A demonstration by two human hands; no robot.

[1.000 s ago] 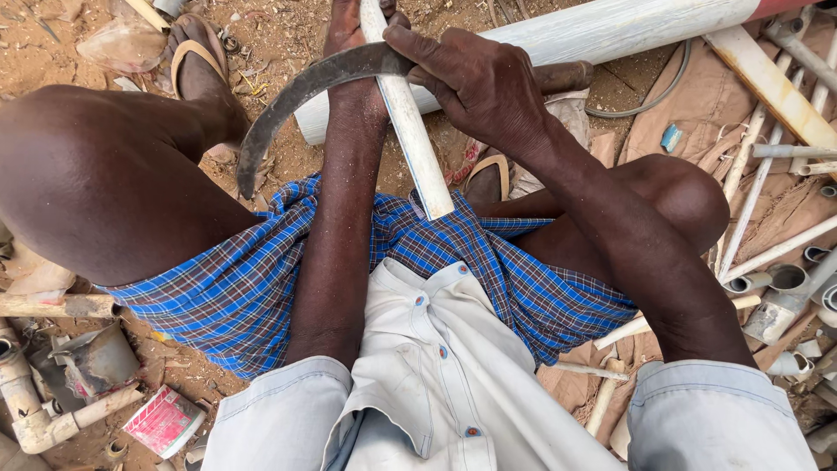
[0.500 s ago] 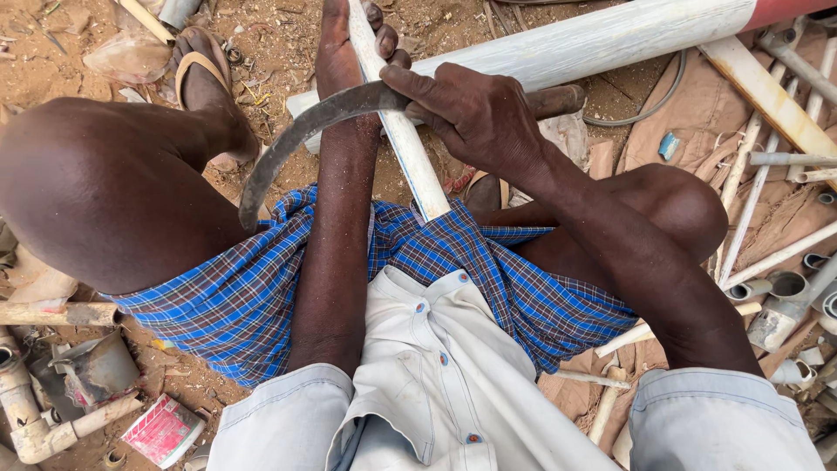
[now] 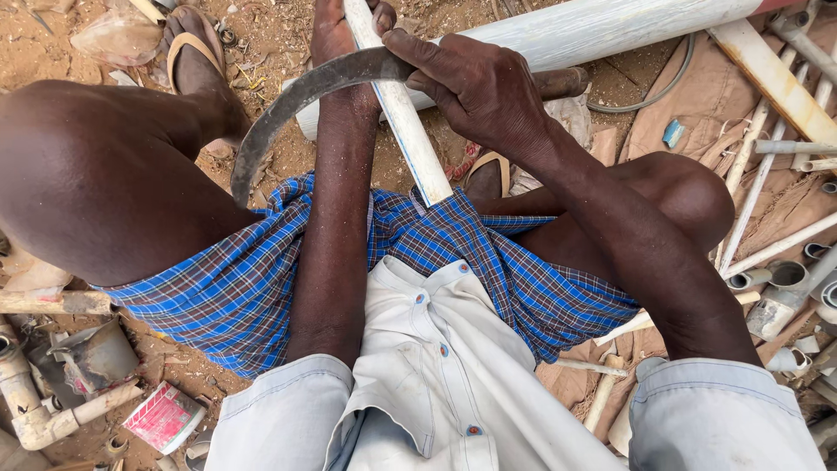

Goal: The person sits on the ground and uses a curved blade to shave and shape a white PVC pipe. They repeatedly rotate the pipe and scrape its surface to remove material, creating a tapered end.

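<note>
Below, red-labelled can [image 3: 164, 417] lower left, right hand [image 3: 475, 87] gripping curved blade [image 3: 288, 105], left hand [image 3: 336, 30] holding white pipe [image 3: 401, 113]

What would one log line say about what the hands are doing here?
left hand: grips thin white pipe | right hand: holds curved blade across pipe | person seated on dirt ground

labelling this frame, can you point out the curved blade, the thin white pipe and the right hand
curved blade [image 3: 288, 103], head view, on the middle of its dark arc
thin white pipe [image 3: 417, 144], head view, on the bare shaft below the hands
right hand [image 3: 475, 87], head view, on its back
</note>
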